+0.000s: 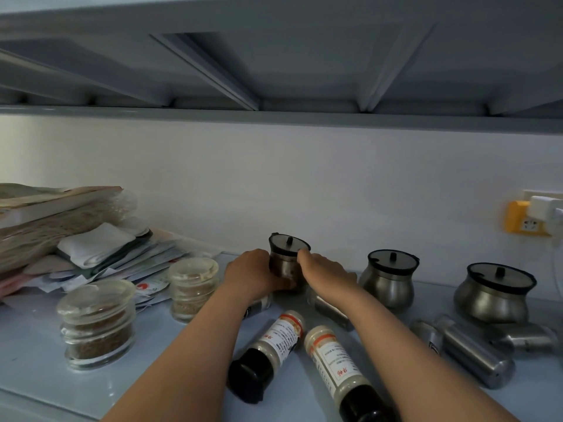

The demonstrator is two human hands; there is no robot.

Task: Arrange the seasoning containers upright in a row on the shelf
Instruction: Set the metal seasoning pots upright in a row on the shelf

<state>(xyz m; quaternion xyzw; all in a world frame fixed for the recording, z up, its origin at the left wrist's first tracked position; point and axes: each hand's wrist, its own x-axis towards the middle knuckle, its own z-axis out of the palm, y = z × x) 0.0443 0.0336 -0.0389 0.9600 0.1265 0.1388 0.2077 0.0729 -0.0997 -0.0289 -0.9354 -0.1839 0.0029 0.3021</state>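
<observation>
Pale blue shelf [36, 354] carrying seasoning containers, some standing, some lying.

Between the fingers [304, 254] a steel pot [286, 266] is standing upright; two lidded steel pots [388, 278] are sitting to their right, two glass jars [97, 322] and a paper pile [76, 239] to their left. Nearer than the fingers, two labelled bottles [274, 345] and steel shakers [472, 351] are lying on their sides.
</observation>
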